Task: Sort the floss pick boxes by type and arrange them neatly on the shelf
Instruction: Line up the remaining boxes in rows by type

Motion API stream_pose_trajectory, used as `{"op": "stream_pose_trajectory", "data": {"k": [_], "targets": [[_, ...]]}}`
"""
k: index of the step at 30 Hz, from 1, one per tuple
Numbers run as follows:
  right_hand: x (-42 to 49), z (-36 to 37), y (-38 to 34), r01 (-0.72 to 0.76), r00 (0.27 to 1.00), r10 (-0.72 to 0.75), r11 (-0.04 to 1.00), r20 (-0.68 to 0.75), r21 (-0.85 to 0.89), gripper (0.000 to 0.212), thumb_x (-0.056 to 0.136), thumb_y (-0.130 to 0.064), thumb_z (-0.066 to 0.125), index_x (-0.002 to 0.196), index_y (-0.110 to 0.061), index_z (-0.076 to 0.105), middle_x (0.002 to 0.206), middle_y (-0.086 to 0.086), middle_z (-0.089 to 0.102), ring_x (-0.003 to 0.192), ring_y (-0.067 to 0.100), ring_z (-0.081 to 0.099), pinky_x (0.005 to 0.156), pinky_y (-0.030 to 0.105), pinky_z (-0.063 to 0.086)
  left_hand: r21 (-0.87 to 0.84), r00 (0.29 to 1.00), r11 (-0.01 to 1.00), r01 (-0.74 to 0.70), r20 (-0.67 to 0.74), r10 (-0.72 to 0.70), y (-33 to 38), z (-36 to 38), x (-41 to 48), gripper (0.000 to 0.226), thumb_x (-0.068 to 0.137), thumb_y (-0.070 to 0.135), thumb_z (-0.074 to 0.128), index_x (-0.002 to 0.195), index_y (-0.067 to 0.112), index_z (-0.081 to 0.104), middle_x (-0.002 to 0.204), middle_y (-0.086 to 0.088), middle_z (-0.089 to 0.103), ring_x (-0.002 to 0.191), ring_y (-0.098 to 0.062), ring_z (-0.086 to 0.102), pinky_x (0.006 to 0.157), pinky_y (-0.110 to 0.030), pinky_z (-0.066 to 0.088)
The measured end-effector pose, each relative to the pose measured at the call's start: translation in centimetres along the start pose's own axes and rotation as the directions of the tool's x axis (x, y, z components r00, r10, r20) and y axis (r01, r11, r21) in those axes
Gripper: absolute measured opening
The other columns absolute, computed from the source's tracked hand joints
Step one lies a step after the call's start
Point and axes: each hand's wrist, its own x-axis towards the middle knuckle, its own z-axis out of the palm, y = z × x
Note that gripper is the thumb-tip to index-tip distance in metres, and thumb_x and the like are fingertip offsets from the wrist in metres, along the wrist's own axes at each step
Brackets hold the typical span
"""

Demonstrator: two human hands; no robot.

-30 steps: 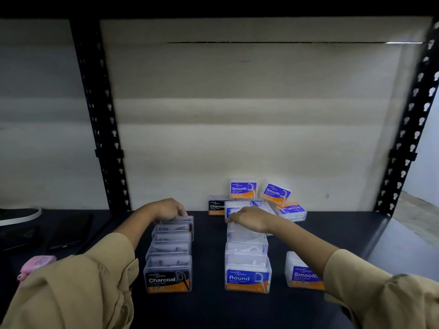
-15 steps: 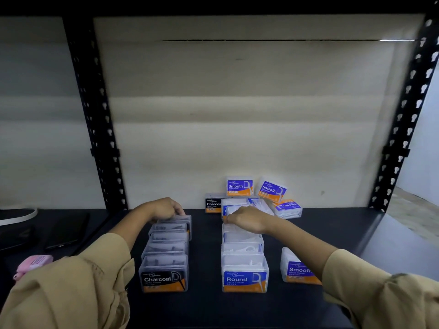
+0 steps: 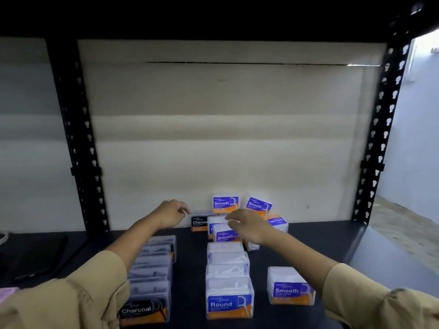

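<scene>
Two rows of clear floss pick boxes run front to back on the dark shelf (image 3: 190,276): a Charcoal row (image 3: 145,307) on the left and a Round row (image 3: 229,302) in the middle. One Smooth box (image 3: 291,289) stands alone at the right front. A loose pile lies against the back wall: a Charcoal box (image 3: 199,223) and several Smooth boxes (image 3: 224,203). My left hand (image 3: 172,213) hovers just left of the back Charcoal box, fingers loosely curled, holding nothing. My right hand (image 3: 247,225) is over the pile with fingers relaxed, above a Smooth box (image 3: 224,236).
Black perforated shelf posts stand at the left (image 3: 78,143) and the right (image 3: 382,129). A pale backboard closes the rear. A dark flat object (image 3: 40,257) lies on the shelf to the far left, and something pink (image 3: 7,294) shows at the left edge.
Both hands have left the back ends of the two rows and moved forward to the pile at the wall. The view has shifted closer and lower.
</scene>
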Motion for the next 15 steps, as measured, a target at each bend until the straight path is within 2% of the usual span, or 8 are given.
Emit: {"op": "stream_pose_trajectory", "data": {"k": [3, 6, 9, 12, 15], "targets": [[0.7, -0.9, 1.9, -0.015, 0.994, 0.013, 1.000, -0.108, -0.018, 0.038, 0.095, -0.024, 0.043, 0.132, -0.017, 0.051, 0.139, 0.002, 0.050, 0.126, 0.022, 0.048, 0.102, 0.033, 0.041, 0.031, 0.997, 0.998, -0.060, -0.057, 0.061, 2.1, 0.8, 1.4, 0.036, 0.089, 0.005, 0.046, 0.116, 0.019, 0.065, 0.122, -0.006, 0.063, 0.105, -0.017, 0.058, 0.088, -0.022, 0.042], [1.8, -1.7, 3.8, -0.066, 0.978, 0.052, 0.996, -0.200, -0.064, 0.038, 0.091, -0.019, 0.045, 0.128, -0.018, 0.055, 0.130, 0.005, 0.056, 0.120, 0.025, 0.052, 0.096, 0.032, 0.044, 0.055, 0.992, 0.995, -0.088, -0.083, 0.092, 4.1, 1.5, 2.5, 0.038, 0.089, 0.009, 0.047, 0.123, 0.022, 0.060, 0.126, -0.005, 0.059, 0.112, -0.020, 0.057, 0.093, -0.032, 0.047], [3.5, -2.5, 5.6, -0.135, 0.965, 0.111, 0.987, -0.238, -0.085, 0.040, 0.087, -0.016, 0.048, 0.126, -0.015, 0.053, 0.124, 0.008, 0.056, 0.118, 0.029, 0.052, 0.094, 0.033, 0.046, 0.161, 0.982, 0.977, -0.144, -0.101, 0.161, 5.8, 2.4, 3.7, 0.041, 0.091, 0.017, 0.051, 0.132, 0.023, 0.050, 0.131, -0.004, 0.052, 0.119, -0.021, 0.050, 0.094, -0.035, 0.047], [4.9, -3.1, 6.7, -0.174, 0.959, 0.142, 0.978, -0.245, -0.112, 0.053, 0.087, -0.012, 0.049, 0.139, -0.015, 0.039, 0.136, 0.007, 0.046, 0.126, 0.027, 0.044, 0.098, 0.033, 0.040, 0.292, 0.970, 0.941, -0.173, -0.115, 0.214, 6.9, 3.3, 5.0, 0.052, 0.090, 0.023, 0.053, 0.140, 0.024, 0.038, 0.138, -0.003, 0.044, 0.126, -0.022, 0.042, 0.099, -0.038, 0.042], [6.3, -3.0, 7.6, -0.200, 0.959, 0.157, 0.964, -0.235, -0.174, 0.059, 0.086, -0.011, 0.051, 0.141, -0.016, 0.031, 0.142, 0.007, 0.041, 0.129, 0.026, 0.041, 0.100, 0.036, 0.040, 0.383, 0.965, 0.907, -0.175, -0.116, 0.235, 7.6, 4.1, 6.1, 0.059, 0.090, 0.024, 0.054, 0.144, 0.023, 0.032, 0.142, -0.004, 0.039, 0.129, -0.023, 0.038, 0.102, -0.038, 0.039]]}}
